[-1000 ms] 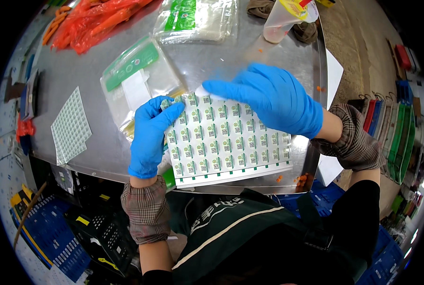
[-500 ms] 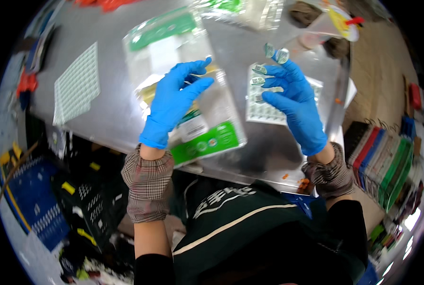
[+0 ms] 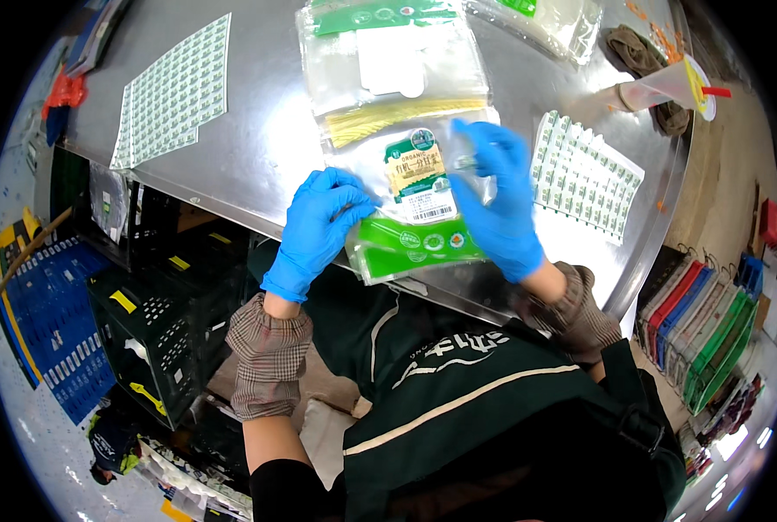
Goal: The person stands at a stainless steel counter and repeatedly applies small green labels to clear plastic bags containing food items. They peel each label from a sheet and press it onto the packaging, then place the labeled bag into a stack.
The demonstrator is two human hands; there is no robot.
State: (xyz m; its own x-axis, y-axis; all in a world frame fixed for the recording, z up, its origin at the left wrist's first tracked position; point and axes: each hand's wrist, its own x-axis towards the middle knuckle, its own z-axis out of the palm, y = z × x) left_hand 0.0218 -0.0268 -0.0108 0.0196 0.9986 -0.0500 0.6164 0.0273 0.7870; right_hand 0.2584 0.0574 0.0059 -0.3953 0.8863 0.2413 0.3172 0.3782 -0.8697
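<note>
Two blue-gloved hands held a clear plastic pouch over the edge of a steel worktop.

A sheet of small labels (image 3: pixel 173 91) lay far left on the worktop (image 3: pixel 266 148); the left hand (image 3: pixel 319 230) was closed on the pouch's left edge; the pouch (image 3: pixel 414 204), clear with a green base, looked light, limp and slippery, best pinched at its edges; the right hand (image 3: pixel 497 204) gripped its right side, fingers curled; a second label sheet (image 3: pixel 586 172) lay at right.

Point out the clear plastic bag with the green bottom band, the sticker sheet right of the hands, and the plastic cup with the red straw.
clear plastic bag with green bottom band (image 3: pixel 410 244), head view, green band.
white sticker sheet (image 3: pixel 586 174), head view, centre.
clear plastic cup with red straw (image 3: pixel 666 87), head view, side wall.
</note>
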